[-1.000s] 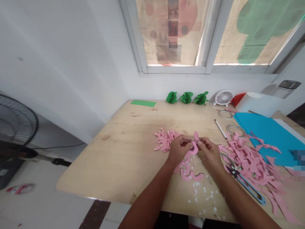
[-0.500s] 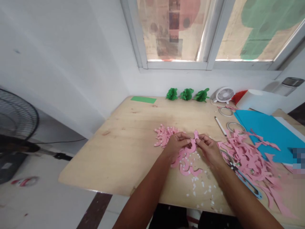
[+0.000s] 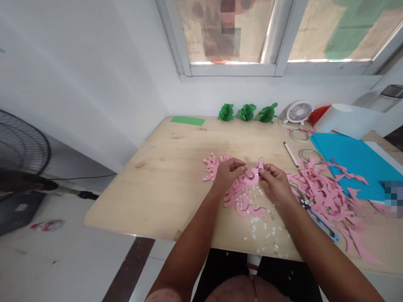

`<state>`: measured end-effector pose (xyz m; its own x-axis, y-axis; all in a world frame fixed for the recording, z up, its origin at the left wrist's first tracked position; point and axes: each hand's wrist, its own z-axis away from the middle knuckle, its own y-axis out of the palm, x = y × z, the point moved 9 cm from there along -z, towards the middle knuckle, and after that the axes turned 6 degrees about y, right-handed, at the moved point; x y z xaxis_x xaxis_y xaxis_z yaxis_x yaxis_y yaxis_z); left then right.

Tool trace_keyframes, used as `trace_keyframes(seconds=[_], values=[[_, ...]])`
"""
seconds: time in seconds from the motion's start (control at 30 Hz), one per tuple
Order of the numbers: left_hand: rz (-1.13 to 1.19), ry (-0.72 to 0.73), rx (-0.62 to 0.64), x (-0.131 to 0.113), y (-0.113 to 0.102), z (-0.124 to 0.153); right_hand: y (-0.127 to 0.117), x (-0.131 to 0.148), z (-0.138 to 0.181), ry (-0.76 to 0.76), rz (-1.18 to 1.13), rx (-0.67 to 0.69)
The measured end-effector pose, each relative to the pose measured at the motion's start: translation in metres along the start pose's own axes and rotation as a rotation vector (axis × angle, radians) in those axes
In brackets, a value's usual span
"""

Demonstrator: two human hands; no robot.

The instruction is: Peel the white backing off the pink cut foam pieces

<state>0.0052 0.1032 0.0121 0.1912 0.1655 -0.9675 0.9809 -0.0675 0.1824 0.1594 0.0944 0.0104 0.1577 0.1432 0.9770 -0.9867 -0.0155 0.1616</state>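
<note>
A curved pink paper cutout (image 3: 252,179) is pinched at its upper right between the thumb and fingers of my right hand (image 3: 277,181). Just left of it is my left hand (image 3: 227,173), its thumb and index finger close together and a little apart from the cutout. Whether a tiny bit is between those fingertips I cannot make out. More pink cutouts (image 3: 242,206) lie below the hands, some bearing small white patches. Another heap of pink cutouts (image 3: 210,167) is partly hidden behind my left hand. Small white bits (image 3: 254,228) are scattered over the table near me.
Pink paper scraps (image 3: 327,188) pile up at right beside blue-handled scissors (image 3: 324,226). Blue sheets (image 3: 355,163), a white pen (image 3: 291,154), tape rolls (image 3: 311,156) and a small white fan (image 3: 299,112) lie beyond. Green paper shapes (image 3: 247,112) line the wall near a green strip (image 3: 188,121).
My left hand has let go of the pink cutout and drawn slightly up and left. My right hand still holds it. The view has tipped downward a little.
</note>
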Motion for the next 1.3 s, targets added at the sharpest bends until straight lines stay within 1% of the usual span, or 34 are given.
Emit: trace_keyframes(seconds=[0.07, 0.17, 0.27, 0.37, 0.53, 0.63, 0.77, 1.03, 1.1, 1.17, 1.3], values=[[-0.225, 0.083, -0.004, -0.007, -0.007, -0.002, -0.004, 0.000, -0.002, 0.001, -0.073, -0.019], [-0.613, 0.176, 0.084, -0.015, -0.007, -0.004, -0.009, 0.000, -0.004, 0.009, -0.166, -0.031], [-0.908, 0.238, 0.163, -0.018, -0.003, -0.004, -0.014, 0.000, -0.005, 0.000, -0.200, -0.061], [-1.078, 0.237, 0.155, -0.017, -0.004, -0.004, -0.019, -0.001, -0.006, 0.001, -0.201, -0.100], [-1.243, 0.220, 0.182, -0.009, 0.004, 0.001, -0.022, -0.003, -0.006, 0.019, -0.173, -0.138], [-1.287, 0.224, 0.146, -0.009, 0.005, 0.003, -0.023, -0.004, -0.006, 0.028, -0.163, -0.155], [-1.326, 0.210, 0.102, -0.008, 0.005, 0.005, -0.022, -0.005, -0.006, 0.015, -0.193, -0.146], [-1.277, 0.184, 0.115, -0.006, 0.011, 0.007, -0.019, -0.007, -0.005, 0.001, -0.169, -0.124], [-1.214, 0.161, 0.104, -0.005, 0.009, 0.005, -0.019, -0.008, -0.005, -0.002, -0.169, -0.124], [-1.101, 0.126, 0.082, -0.004, 0.004, 0.003, -0.019, -0.007, -0.005, -0.009, -0.168, -0.123], [-0.711, 0.007, 0.033, 0.006, -0.008, 0.000, -0.017, -0.006, -0.004, -0.013, -0.180, -0.106]])
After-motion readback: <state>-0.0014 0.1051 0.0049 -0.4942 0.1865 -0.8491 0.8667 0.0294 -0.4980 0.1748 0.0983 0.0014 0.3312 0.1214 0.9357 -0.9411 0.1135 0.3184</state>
